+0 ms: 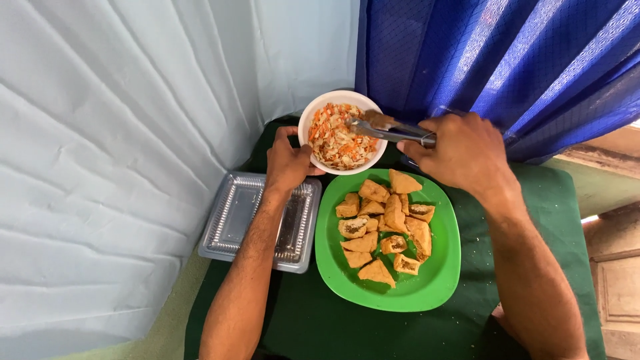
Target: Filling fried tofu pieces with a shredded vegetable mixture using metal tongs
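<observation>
My left hand grips the near left rim of a white bowl filled with shredded orange and pale vegetables. My right hand holds metal tongs whose tips reach into the bowl over the shreds. Just in front of the bowl sits a green plate with several cut pieces of stuffed fried tofu.
An empty clear plastic tray lies under my left forearm, left of the plate. All rest on a dark green cloth. A pale blue curtain hangs to the left and a dark blue curtain behind right.
</observation>
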